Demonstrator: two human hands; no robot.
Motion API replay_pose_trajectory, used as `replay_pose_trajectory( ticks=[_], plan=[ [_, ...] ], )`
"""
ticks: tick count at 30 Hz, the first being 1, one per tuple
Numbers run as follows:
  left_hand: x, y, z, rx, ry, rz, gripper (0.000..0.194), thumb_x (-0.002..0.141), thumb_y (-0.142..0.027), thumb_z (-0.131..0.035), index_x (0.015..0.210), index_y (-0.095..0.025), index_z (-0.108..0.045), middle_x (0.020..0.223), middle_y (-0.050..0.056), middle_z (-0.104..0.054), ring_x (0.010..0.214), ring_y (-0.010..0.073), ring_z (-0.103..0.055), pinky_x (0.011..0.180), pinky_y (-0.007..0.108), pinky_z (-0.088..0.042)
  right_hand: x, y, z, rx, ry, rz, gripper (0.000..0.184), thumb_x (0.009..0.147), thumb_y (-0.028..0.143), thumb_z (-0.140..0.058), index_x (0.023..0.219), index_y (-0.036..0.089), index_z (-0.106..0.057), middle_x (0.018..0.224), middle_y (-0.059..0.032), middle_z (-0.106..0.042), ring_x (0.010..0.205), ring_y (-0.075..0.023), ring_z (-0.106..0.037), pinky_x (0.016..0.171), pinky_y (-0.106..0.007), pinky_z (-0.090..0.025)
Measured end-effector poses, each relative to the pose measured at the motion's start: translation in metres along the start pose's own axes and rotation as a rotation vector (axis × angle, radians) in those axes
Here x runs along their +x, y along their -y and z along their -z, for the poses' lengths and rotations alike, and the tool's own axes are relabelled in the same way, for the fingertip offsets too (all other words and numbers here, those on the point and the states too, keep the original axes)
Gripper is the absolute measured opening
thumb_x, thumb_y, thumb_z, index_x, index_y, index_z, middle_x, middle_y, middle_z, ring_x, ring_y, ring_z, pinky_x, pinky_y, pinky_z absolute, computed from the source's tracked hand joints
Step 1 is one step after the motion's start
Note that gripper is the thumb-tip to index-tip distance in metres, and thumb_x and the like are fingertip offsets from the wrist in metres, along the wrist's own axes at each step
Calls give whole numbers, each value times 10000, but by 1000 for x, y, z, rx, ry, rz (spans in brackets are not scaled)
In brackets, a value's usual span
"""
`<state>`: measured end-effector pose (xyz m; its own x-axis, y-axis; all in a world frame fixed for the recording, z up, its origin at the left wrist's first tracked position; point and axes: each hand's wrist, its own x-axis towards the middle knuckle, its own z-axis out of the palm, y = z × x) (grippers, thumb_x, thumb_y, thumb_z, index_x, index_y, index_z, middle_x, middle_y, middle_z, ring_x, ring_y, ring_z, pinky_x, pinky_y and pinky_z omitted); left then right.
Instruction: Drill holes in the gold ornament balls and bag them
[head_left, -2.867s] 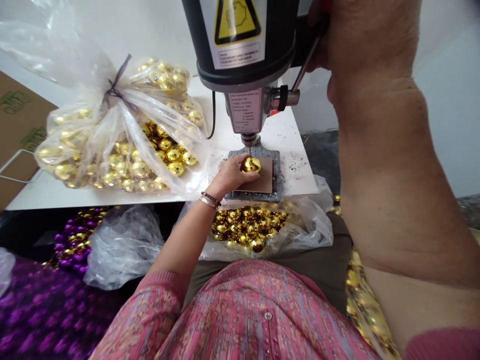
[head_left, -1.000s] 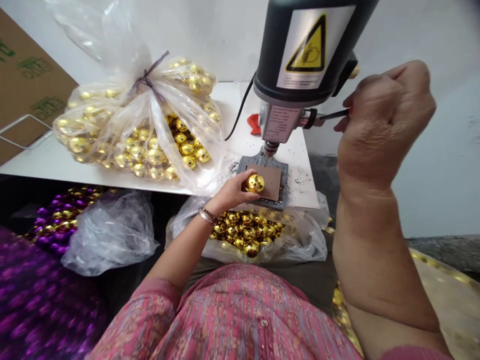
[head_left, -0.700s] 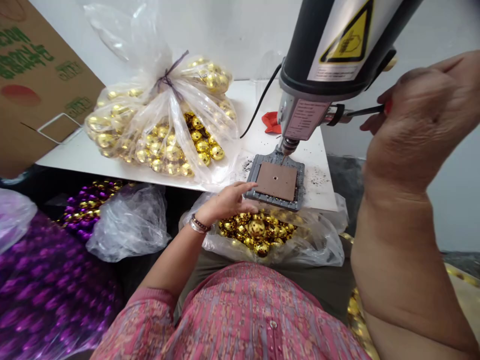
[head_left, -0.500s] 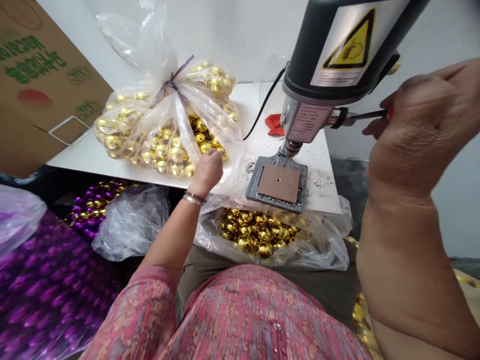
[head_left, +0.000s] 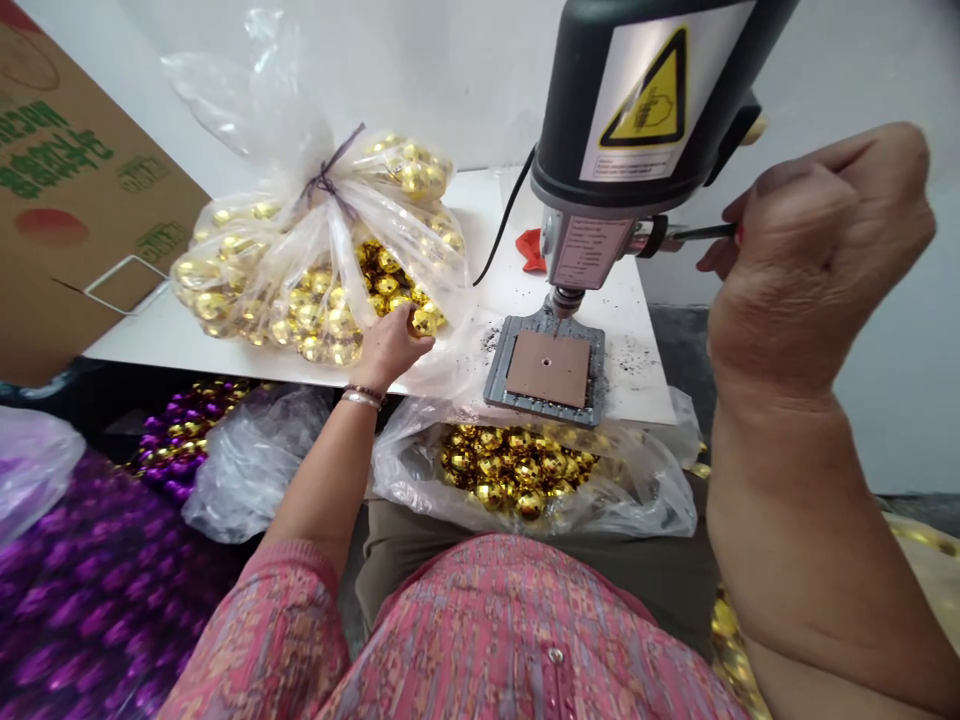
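Observation:
My left hand (head_left: 394,347) is at the torn side of a clear plastic bag (head_left: 341,245) of shiny gold mirror balls, thumb and forefinger curled about a gold ball (head_left: 425,320) at the opening. My right hand (head_left: 817,260) is closed around the feed lever (head_left: 701,232) of a small black and grey bench drill press (head_left: 592,190). Its drill bit (head_left: 559,325) points down at a brown square plate (head_left: 544,372) with a small hole, lying on the grey drill base (head_left: 499,385). Nothing sits over the hole.
An open plastic bag of gold balls (head_left: 525,470) rests at my lap, under the white table's (head_left: 645,390) front edge. Dark shavings and a red cloth-like piece (head_left: 531,250) lie by the drill. Purple balls (head_left: 105,600) and a cardboard box (head_left: 90,200) are at the left.
My left hand has turned and opened from a fist to curl about a gold ball at the bag's opening. The right hand stays on the lever. The whole view has shifted slightly.

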<state>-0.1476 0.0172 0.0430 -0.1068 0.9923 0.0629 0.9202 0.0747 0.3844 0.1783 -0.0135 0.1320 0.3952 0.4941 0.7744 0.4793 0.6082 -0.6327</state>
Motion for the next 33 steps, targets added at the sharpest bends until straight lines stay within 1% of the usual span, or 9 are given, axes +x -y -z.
replay_pose_trajectory(
  ticks=[2, 6, 10, 15, 18, 21, 24, 30, 33],
  plan=[
    [-13, -4, 4, -383, 30, -46, 667, 804, -382, -757, 1423, -177, -615, 1098, 120, -734, 986, 273, -688, 880, 381, -527, -1, 1, 0, 18, -14, 2, 237, 841, 434, -442, 756, 227, -363, 657, 17, -375, 567, -87, -371, 642, -284, -307],
    [-41, -15, -3, -1096, 302, -80, 657, 769, -526, -754, 1342, -229, -631, 1088, 91, -724, 854, 192, -650, 754, 332, -538, 3, -2, 0, -2, -3, 46, 186, 849, 359, -420, 751, 220, -345, 648, 16, -382, 562, -77, -378, 643, -272, -322],
    [-55, -30, -27, -1371, 491, 53, 585, 741, -588, -800, 1183, -240, -640, 1048, 85, -749, 761, 156, -649, 738, 326, -557, 18, -11, 1, -80, 32, 40, 176, 885, 274, -411, 736, 215, -338, 647, -2, -411, 585, -82, -383, 609, -251, -270],
    [-53, -54, -50, -1407, 618, 184, 560, 709, -500, -870, 1122, -239, -596, 988, 47, -742, 789, 162, -724, 704, 284, -554, 35, -9, 0, -124, 109, -42, 271, 976, 265, -428, 736, 212, -314, 699, -4, -429, 632, -65, -392, 561, -213, -247],
    [-47, -69, -56, -1325, 600, 193, 538, 739, -423, -863, 1167, -247, -587, 1016, 25, -740, 756, 129, -715, 650, 236, -513, 36, 0, -1, -119, 124, -88, 302, 1019, 281, -411, 752, 214, -288, 725, 4, -439, 654, -45, -391, 556, -185, -253],
    [-42, -84, -59, -1154, 532, 101, 467, 822, -402, -800, 1221, -233, -627, 971, -2, -714, 601, 62, -582, 554, 205, -407, 35, 6, -2, -123, 138, -92, 302, 1037, 272, -395, 764, 213, -281, 724, 10, -436, 665, -35, -369, 563, -173, -235],
    [-38, -95, -62, -1000, 508, -21, 400, 861, -383, -755, 1206, -198, -673, 894, -14, -678, 580, 61, -478, 539, 214, -366, 34, 8, -4, -126, 159, -97, 308, 1050, 285, -390, 772, 205, -283, 750, 9, -465, 674, -25, -372, 573, -162, -241],
    [-30, -100, -74, -840, 422, -130, 404, 834, -348, -766, 1190, -172, -694, 1001, 20, -733, 912, 162, -635, 777, 238, -487, 35, 5, -6, -52, 157, -88, 308, 1051, 271, -422, 778, 206, -296, 724, 23, -441, 668, -21, -353, 569, -158, -250],
    [-27, -99, -80, -794, 408, -157, 426, 839, -375, -772, 1210, -177, -703, 1026, 27, -745, 960, 181, -648, 825, 255, -497, 34, 6, -5, -51, 170, -68, 296, 1061, 283, -418, 799, 206, -306, 737, 20, -449, 674, -29, -378, 564, -164, -261]
  ],
)
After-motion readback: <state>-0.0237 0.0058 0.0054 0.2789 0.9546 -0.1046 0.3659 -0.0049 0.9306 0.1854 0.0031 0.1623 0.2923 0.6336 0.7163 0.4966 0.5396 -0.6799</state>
